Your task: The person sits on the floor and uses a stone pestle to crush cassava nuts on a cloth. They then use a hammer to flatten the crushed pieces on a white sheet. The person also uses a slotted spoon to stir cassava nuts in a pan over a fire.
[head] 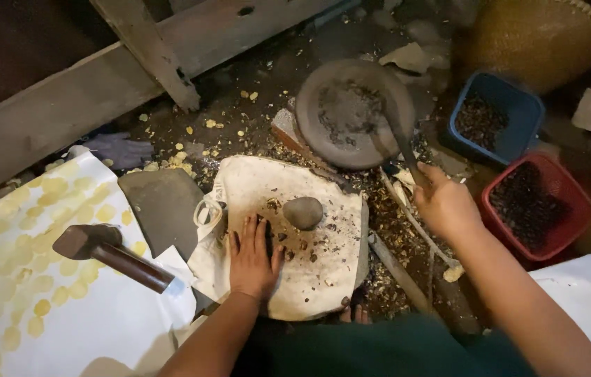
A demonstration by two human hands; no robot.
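Note:
My left hand (251, 258) lies flat, fingers apart, on a dirty white cloth (253, 188) spread over a slab on the floor. A smooth grey stone (303, 212) rests on the cloth just right of my fingertips, among dark shell crumbs. My right hand (443, 204) is closed around the handle of a long, blurred dark tool (397, 132) that reaches up across a round dark pan (330, 115) with crumbs in it.
A hammer (110, 255) lies on a white sheet with yellow dots (30, 307) at the left. A blue tub (512, 115) and a red tub (568, 209) of dark bits stand at the right, a woven basket (533, 38) behind. Wooden beams (65, 98) cross the back.

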